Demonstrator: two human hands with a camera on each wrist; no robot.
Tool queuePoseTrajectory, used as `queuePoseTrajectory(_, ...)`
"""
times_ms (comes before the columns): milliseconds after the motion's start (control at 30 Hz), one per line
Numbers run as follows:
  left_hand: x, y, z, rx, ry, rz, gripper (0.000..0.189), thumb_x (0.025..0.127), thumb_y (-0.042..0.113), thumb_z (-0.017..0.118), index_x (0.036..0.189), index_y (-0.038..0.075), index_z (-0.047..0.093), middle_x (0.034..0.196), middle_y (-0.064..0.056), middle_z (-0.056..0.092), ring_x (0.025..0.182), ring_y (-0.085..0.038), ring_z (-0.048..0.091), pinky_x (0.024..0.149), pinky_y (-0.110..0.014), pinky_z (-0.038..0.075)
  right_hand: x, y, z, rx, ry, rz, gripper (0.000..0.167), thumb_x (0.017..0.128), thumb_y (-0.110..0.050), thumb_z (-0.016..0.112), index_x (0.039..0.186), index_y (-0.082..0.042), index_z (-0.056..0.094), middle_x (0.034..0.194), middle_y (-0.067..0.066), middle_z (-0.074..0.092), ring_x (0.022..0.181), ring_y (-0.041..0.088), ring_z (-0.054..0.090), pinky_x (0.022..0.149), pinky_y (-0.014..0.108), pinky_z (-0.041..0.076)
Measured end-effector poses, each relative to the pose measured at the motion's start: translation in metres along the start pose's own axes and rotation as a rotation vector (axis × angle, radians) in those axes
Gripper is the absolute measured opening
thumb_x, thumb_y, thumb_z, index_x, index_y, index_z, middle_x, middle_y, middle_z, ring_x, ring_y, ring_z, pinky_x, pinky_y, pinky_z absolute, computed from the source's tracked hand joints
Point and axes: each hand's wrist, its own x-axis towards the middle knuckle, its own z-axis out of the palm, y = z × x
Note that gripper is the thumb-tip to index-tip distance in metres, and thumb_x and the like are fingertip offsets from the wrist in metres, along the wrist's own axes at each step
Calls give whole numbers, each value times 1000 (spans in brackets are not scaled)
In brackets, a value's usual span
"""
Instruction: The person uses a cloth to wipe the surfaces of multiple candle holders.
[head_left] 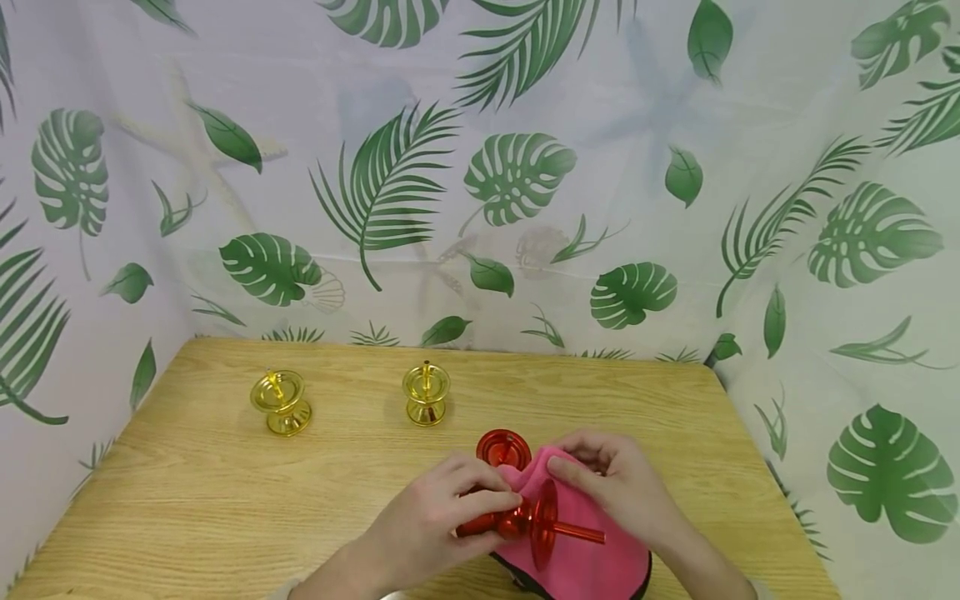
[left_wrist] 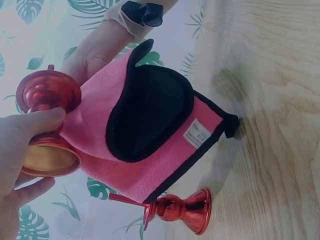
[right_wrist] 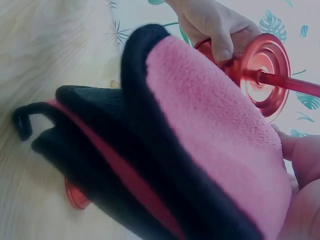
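In the head view my left hand grips a shiny red candle holder by its narrow waist. The holder lies sideways, its dish and thin spike pointing right. My right hand pinches a pink cloth with black edging, which drapes down behind the holder. The left wrist view shows the holder's hollow gold-coloured base and the cloth's white label. A second red candle holder stands on the table just behind the cloth, partly hidden by it.
Two gold candle holders stand toward the back of the wooden table, one at the left and one near the middle. A white curtain printed with green leaves hangs behind and on both sides.
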Motion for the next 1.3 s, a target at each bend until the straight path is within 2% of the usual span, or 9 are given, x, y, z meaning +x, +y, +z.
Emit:
queuePoseTrajectory(233,-1,-1,-1,34,-75,60,41,79,19,94,116,15,78,113,2,74,114,-13,68,102,-19,55,1,-9,-2,-2,-53,-5,19,101,-19,71,111,-3,75,97,0,77,77,6,71,65,27,61)
queuePoseTrajectory(333,0,-1,-1,62,-100,67,37,80,21,93,114,17,79,111,4,73,114,-13,68,103,-19,55,-4,-17,-2,-46,-34,-77,12,100,-17,73,108,-9,76,98,0,76,79,6,70,65,29,63)
queuePoseTrajectory(433,3,1,-1,83,-111,68,36,81,21,92,114,18,79,108,6,72,111,-11,67,102,-18,54,-11,-26,0,-132,17,-219,9,97,-12,75,105,-15,76,95,-1,77,80,5,70,67,26,62)
queuePoseTrajectory(600,11,2,-3,82,-93,83,34,83,19,91,114,18,79,107,5,72,105,-9,65,100,-16,54,-22,-39,2,-290,113,-505,23,88,-3,81,105,-17,76,93,-2,77,82,3,69,72,17,59)
queuePoseTrajectory(733,17,1,-5,105,-66,105,32,83,20,91,112,18,79,107,5,72,103,-10,66,99,-18,55,-25,-41,1,-426,168,-742,12,95,-21,76,107,-16,77,95,-1,77,85,6,66,77,12,55)
queuePoseTrajectory(833,20,0,-5,150,-56,110,31,82,23,92,110,18,79,105,5,73,101,-11,67,96,-19,56,-24,-42,3,-538,226,-916,25,102,-34,67,102,-12,78,92,0,77,80,9,64,73,14,55)
queuePoseTrajectory(1033,19,-4,-5,163,-85,49,33,78,21,94,108,19,79,102,5,72,98,-10,66,91,-18,57,-22,-46,14,-767,341,-1181,31,107,-30,62,93,-9,80,82,1,77,68,12,64,59,22,56)
queuePoseTrajectory(1200,18,-6,-3,167,-95,11,30,78,21,95,104,19,80,100,5,72,96,-10,65,87,-17,57,-25,-47,21,-873,412,-1265,29,107,-25,63,91,-8,81,80,2,77,66,15,65,58,27,56)
queuePoseTrajectory(1300,18,-8,-2,202,-70,58,32,77,22,95,105,19,80,100,5,72,95,-10,65,88,-18,57,-28,-45,22,-903,437,-1158,34,108,-31,60,94,-9,81,82,2,77,67,15,64,58,27,57)
